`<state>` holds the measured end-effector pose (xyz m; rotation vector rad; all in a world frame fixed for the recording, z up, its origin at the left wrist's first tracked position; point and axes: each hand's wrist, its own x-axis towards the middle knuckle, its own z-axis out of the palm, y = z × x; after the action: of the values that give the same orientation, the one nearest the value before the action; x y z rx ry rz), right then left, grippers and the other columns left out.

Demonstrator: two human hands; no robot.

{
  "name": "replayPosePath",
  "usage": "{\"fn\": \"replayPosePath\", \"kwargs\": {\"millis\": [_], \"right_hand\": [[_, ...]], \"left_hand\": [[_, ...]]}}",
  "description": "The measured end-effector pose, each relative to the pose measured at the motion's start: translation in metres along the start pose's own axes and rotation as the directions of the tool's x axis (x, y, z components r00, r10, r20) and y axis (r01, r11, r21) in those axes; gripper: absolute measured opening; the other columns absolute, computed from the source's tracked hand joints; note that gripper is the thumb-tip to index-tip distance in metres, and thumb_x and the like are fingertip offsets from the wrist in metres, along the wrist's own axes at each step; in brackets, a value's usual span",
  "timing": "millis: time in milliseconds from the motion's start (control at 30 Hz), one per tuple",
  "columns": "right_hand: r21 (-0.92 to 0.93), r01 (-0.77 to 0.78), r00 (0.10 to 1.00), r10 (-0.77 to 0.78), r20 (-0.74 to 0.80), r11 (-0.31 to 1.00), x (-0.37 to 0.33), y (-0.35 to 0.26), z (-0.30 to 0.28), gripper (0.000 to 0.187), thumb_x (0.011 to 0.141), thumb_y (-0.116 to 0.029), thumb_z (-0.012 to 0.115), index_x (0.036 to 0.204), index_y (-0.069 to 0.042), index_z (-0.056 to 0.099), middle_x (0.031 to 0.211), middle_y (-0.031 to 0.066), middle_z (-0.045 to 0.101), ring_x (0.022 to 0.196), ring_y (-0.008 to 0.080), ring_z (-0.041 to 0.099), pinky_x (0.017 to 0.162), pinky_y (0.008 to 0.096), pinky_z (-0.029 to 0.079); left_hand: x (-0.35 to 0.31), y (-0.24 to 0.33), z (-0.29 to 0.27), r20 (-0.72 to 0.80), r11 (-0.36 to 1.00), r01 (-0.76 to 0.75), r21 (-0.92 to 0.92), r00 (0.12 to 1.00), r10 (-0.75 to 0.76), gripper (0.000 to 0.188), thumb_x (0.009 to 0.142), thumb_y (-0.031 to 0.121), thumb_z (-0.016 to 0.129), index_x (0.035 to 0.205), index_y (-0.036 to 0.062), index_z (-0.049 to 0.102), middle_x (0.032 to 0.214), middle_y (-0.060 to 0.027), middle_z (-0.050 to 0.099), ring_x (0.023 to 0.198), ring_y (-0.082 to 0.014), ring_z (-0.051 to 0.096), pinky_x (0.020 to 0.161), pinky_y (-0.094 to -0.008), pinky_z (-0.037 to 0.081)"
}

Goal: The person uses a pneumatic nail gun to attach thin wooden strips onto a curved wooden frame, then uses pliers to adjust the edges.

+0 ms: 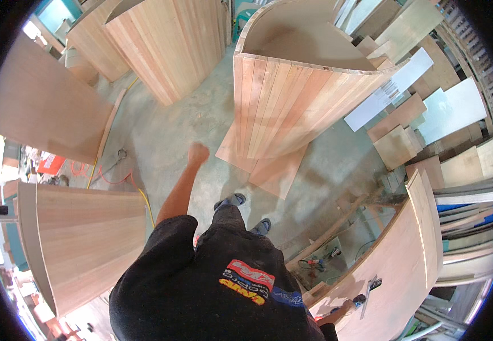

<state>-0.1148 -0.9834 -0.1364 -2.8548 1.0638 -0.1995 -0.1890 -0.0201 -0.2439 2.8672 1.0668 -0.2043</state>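
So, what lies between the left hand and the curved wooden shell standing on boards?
In the head view: concrete floor, then a flat board jutting from under the shell.

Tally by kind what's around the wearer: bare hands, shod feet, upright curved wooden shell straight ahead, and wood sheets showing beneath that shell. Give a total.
Hands: 2 (left hand, right hand)
Shod feet: 2
Curved wooden shell: 1
Wood sheets showing beneath it: 2
Total: 7
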Motion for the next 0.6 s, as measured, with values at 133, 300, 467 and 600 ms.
{"fn": "replayPosePath", "kwargs": {"millis": [133, 300, 467, 600], "right_hand": [[-0.026, 0.007, 0.997, -0.006, 0.071, 1.0, -0.004, 0.0, 0.035, 0.078, 0.084, -0.048, 0.068, 0.138, 0.005, 0.048, 0.126, 0.0219, 0.054, 0.11, 0.0362, 0.056, 0.094, 0.0458, 0.049], [-0.049, 0.03, 0.994, -0.025, 0.103, 0.998, 0.01, -0.001, 0.036, 0.079, 0.084, -0.048, 0.068, 0.138, 0.005, 0.047, 0.127, 0.0225, 0.053, 0.112, 0.0368, 0.055, 0.095, 0.046, 0.049], [-0.054, 0.06, 0.994, -0.055, 0.09, 0.997, 0.036, 0.0, 0.02, 0.08, 0.084, -0.047, 0.068, 0.139, 0.006, 0.046, 0.128, 0.0232, 0.052, 0.113, 0.0374, 0.054, 0.097, 0.0462, 0.048], [-0.039, 0.1, 0.988, -0.094, 0.124, 0.994, 0.041, -0.01, 0.027, 0.08, 0.084, -0.047, 0.068, 0.139, 0.007, 0.045, 0.129, 0.0237, 0.052, 0.115, 0.0378, 0.054, 0.098, 0.0463, 0.048]], "left_hand": [[-0.163, -0.005, 0.124, 0.407, 0.919, 0.362, -0.154, 0.871, -0.274, 0.055, 0.09, 0.04, 0.054, 0.122, -0.0032, 0.063, 0.127, -0.0273, 0.063, 0.123, -0.0429, 0.057, 0.107, -0.0495, 0.043], [-0.307, 0.005, 0.163, 0.771, 0.602, 0.783, -0.156, 0.477, -0.422, 0.032, 0.093, 0.028, 0.051, 0.096, 0.0005, 0.066, 0.093, -0.0223, 0.072, 0.071, -0.0384, 0.07, 0.065, -0.0508, 0.06], [-0.35, 0.02, 0.168, 0.774, 0.339, 0.898, -0.279, 0.42, -0.474, 0.046, 0.093, 0.029, 0.049, 0.093, -0.0117, 0.07, 0.085, -0.0254, 0.073, 0.069, -0.0377, 0.074, 0.068, -0.0491, 0.061], [-0.313, -0.013, 0.187, 0.597, 0.96, 0.209, -0.186, 0.8, -0.059, 0.037, 0.092, 0.027, 0.049, 0.095, -0.0012, 0.074, 0.095, -0.0231, 0.073, 0.083, -0.038, 0.073, 0.079, -0.0494, 0.059]]}}
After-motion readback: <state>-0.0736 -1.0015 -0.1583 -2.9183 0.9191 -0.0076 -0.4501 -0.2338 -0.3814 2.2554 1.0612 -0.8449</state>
